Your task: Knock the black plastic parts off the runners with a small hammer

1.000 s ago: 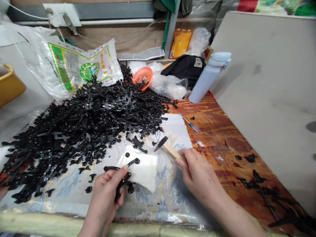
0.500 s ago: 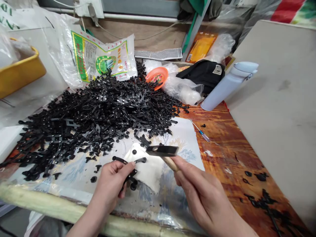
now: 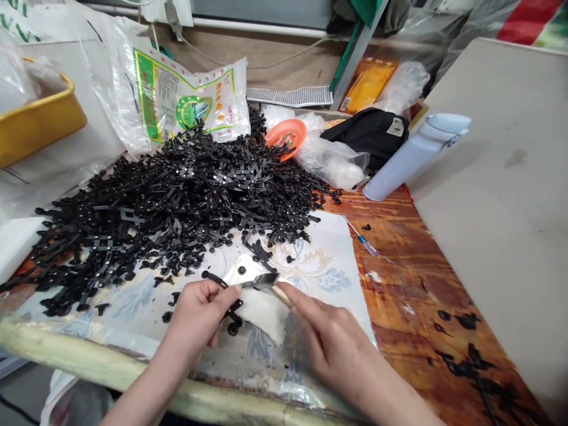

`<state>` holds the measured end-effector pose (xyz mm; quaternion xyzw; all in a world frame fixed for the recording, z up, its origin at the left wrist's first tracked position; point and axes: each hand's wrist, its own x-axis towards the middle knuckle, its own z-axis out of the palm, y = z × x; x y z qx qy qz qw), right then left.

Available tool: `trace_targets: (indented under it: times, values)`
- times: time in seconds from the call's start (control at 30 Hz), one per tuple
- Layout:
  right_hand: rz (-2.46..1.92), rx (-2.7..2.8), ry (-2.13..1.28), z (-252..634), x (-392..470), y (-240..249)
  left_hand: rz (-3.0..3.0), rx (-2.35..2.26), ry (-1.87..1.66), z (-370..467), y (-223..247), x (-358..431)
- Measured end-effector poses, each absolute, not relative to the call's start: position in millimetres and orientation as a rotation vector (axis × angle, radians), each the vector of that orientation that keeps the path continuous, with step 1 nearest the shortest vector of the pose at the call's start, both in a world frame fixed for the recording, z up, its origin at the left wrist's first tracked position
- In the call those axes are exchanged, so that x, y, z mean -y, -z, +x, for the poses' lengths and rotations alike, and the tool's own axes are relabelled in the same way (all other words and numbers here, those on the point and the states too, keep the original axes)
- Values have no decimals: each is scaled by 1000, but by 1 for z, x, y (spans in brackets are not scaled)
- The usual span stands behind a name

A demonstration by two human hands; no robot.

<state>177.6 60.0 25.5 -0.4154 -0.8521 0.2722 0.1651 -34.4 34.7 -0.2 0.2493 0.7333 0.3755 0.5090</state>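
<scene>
My left hand [image 3: 204, 310] pinches a black jointed plastic linkage [image 3: 234, 322] with round ends, its arms sticking out past the fingers. My right hand [image 3: 326, 331] is closed round the wooden handle of a hammer [image 3: 265, 280], whose dark head is low over the tip of the linkage; whether they touch I cannot tell. Beneath both lies a white pad [image 3: 266, 316], with a small black round piece [image 3: 241, 270] on its upper part. Just beyond the pad, another black linkage [image 3: 260, 251] lies on the patterned sheet.
A large heap of black linkages [image 3: 190, 189] spreads behind my hands. To the right are a screwdriver [image 3: 366, 244], a pale blue bottle [image 3: 399, 160] and loose black parts [image 3: 470, 364]. An orange dish [image 3: 284, 136] and a yellow bin [image 3: 48, 121] stand farther back.
My right hand has brought the hammer left and down, so its head is now beside the fingertips of my left hand. The left hand keeps hold of the linkage. The view has shifted slightly.
</scene>
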Motion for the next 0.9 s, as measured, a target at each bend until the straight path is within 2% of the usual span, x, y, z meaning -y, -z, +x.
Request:
trace_targets:
  times: [0.13,0.33,0.4,0.57,0.67,0.8,0.9]
  values:
    - [-1205,2348,-832,179,-62,-34,642,-1784,-850,-37,1,-37]
    - [-1168,2315,-684,185,-58,-26,586,-1744,-860,-40,-2,-39]
    - [-1321,2299,-565,186,-63,-17,500,-1680,-870,-40,-5,-39]
    - [-2014,2078,-2,201,-82,3,261,-1559,-909,-41,-8,-37]
    - [-2186,2094,134,210,-86,13,202,-1518,-944,-41,-5,-36]
    - [-2066,2194,246,206,-84,15,179,-1507,-951,-40,-3,-37]
    - [-1746,2182,-24,185,-81,8,192,-1512,-939,-40,-3,-38]
